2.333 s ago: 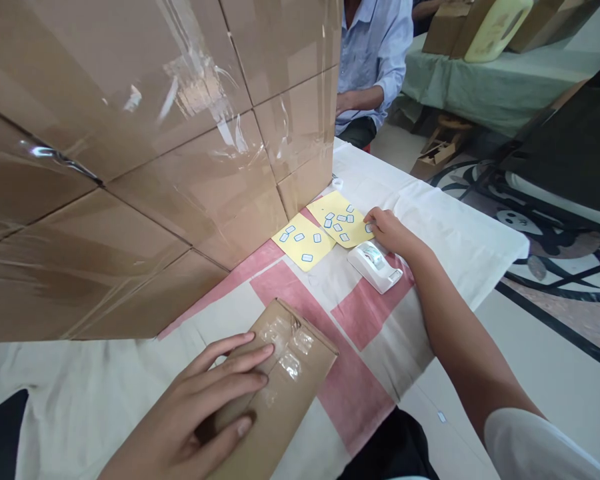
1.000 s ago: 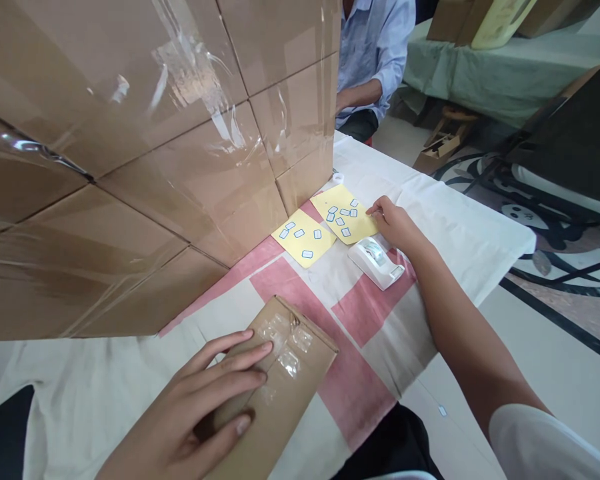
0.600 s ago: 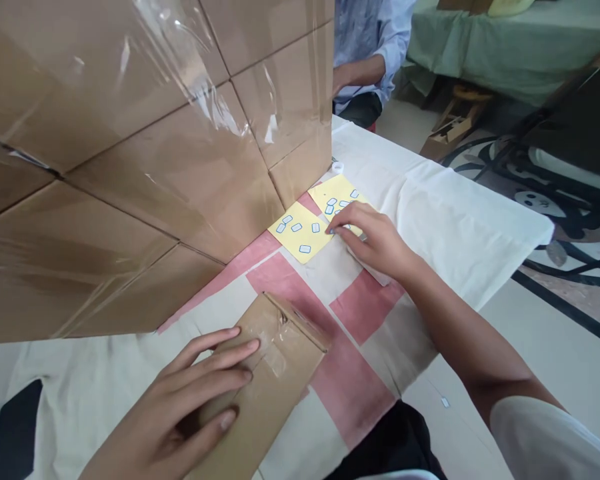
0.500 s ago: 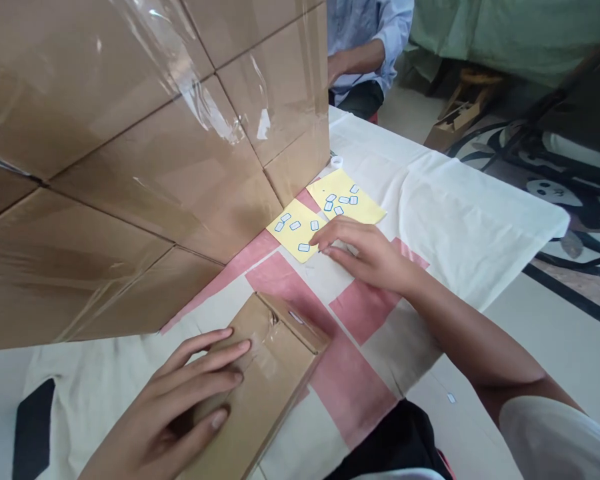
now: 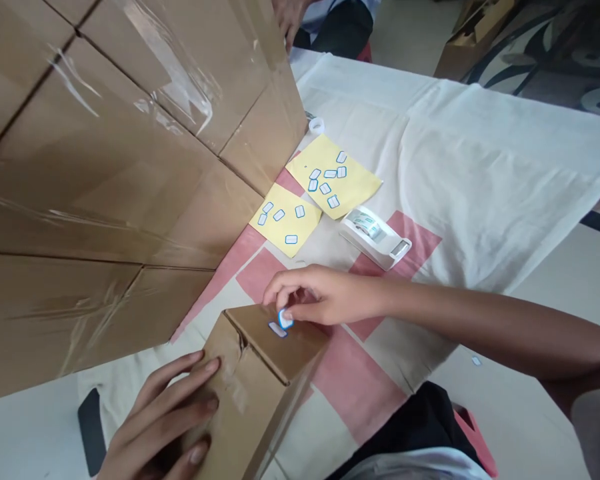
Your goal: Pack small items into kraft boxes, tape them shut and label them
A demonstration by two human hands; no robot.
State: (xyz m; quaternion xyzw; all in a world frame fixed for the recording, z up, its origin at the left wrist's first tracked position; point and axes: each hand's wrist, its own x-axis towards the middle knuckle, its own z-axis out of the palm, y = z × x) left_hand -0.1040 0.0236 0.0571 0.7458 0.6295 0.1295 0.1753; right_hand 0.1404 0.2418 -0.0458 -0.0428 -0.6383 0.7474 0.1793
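A cardboard box point(image 5: 250, 407) lies in front of me, its end flap tilted toward the far side. My left hand point(image 5: 165, 420) rests on its top with the fingers spread. Between thumb and fingertips, my right hand point(image 5: 310, 300) pinches a small blue-edged label sticker point(image 5: 285, 319) close to the box's end face. Just beside it, another blue-edged label point(image 5: 277, 329) is on that end face. Beyond my right hand, two yellow sheets point(image 5: 307, 233) point(image 5: 353, 193) carry several such labels.
A wall of taped cardboard boxes point(image 5: 145, 200) stands at the left. A white tape dispenser point(image 5: 377, 240) and a tape roll point(image 5: 317, 125) lie on the cloth-covered table point(image 5: 455, 187). Another person's hand point(image 5: 290, 17) shows at the far side. A small label point(image 5: 476, 361) lies at right, on the floor.
My right hand has moved from the nearer yellow sheet back to the box's end face, carrying a label. The tape dispenser has come into view. My left hand stays on the box.
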